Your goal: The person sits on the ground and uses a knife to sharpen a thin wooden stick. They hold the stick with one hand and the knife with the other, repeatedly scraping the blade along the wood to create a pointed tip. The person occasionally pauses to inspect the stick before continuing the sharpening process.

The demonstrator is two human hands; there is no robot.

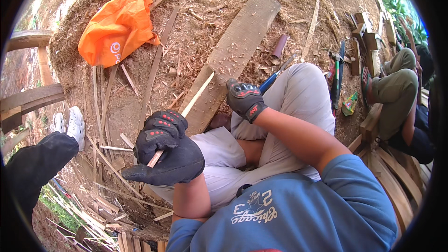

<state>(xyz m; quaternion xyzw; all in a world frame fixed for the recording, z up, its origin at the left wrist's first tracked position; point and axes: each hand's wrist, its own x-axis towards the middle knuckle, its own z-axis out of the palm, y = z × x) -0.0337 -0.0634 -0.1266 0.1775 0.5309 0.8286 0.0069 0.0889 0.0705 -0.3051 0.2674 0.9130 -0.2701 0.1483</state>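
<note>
My left hand (164, 147), in a black glove with red knuckle dots, is closed around the near end of a thin pale wooden strip (198, 94). The strip runs up and right across a wide plank (233, 51) lying on the sawdust. My right hand (244, 98), also in a black glove, grips the blue handle of a knife (275, 77) whose blade points up and right, close to the strip's far end. Both hands work over my knees in light grey trousers.
An orange plastic bag (116, 28) lies at upper left on wood shavings. Thin slats (100, 98) are scattered left. A person's dark trouser leg and white shoe (74, 123) are at left; another person (401, 93) sits at right beside wooden blocks (368, 42) and tools.
</note>
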